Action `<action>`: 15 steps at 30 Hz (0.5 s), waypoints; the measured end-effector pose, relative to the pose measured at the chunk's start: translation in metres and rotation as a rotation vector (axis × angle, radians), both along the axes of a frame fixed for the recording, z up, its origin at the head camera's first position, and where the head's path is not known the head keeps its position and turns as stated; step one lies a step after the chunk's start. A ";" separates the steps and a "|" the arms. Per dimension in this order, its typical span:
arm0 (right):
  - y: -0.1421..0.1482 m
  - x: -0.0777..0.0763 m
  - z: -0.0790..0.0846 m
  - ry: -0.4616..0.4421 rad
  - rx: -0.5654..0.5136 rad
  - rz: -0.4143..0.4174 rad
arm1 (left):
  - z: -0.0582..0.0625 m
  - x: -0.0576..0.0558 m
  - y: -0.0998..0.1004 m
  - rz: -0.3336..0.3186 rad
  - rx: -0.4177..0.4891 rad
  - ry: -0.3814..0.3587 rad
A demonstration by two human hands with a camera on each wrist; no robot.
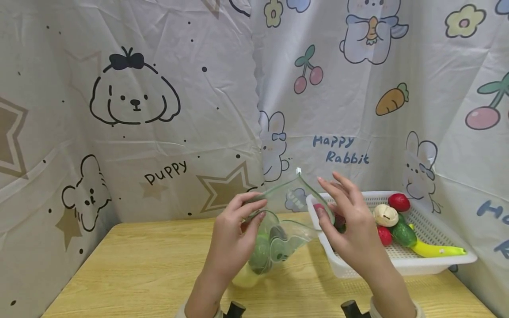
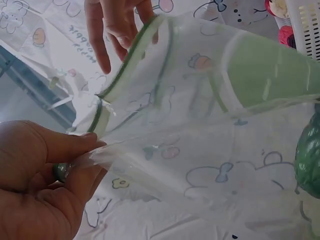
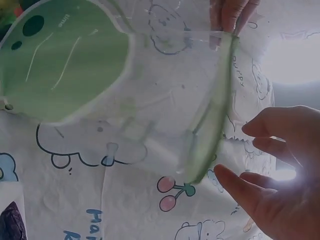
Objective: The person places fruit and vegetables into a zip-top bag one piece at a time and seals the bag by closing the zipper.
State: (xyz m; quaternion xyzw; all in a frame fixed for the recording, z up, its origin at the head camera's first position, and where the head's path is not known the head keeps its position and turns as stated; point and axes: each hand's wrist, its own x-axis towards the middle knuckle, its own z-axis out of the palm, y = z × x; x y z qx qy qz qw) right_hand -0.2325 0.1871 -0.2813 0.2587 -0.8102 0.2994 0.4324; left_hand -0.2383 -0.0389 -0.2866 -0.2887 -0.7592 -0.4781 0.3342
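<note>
A clear zip bag with a green print (image 1: 294,247) and a green-edged, gaping mouth hangs over the table. My left hand (image 1: 234,229) pinches the near side of that mouth between thumb and fingers, as the left wrist view (image 2: 45,175) also shows. A white zip slider (image 1: 298,171) sits at the top corner. Low in the bag is a green item (image 1: 260,254), its kind blurred by the plastic. Beside the opposite edge, my right hand (image 1: 354,225) has its fingers spread; in the right wrist view a gap parts the thumb from the green rim (image 3: 212,125).
A white perforated basket (image 1: 449,229) stands on the wooden table (image 1: 151,260) at the right. It holds a yellow banana (image 1: 437,250), a green cucumber-like piece (image 1: 403,233), a cream-coloured piece (image 1: 385,215) and red pieces (image 1: 399,202). Printed cloth (image 1: 179,145) hangs behind.
</note>
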 end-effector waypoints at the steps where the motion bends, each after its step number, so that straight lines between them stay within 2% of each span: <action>1: 0.001 0.001 0.001 0.001 0.000 -0.010 | 0.000 0.000 0.000 0.007 -0.001 0.002; 8: 0.012 0.005 0.007 0.011 -0.012 -0.067 | 0.002 -0.001 -0.005 0.068 -0.026 0.007; 15: 0.033 0.006 0.013 0.028 -0.033 -0.133 | 0.004 -0.001 -0.010 0.082 -0.037 0.023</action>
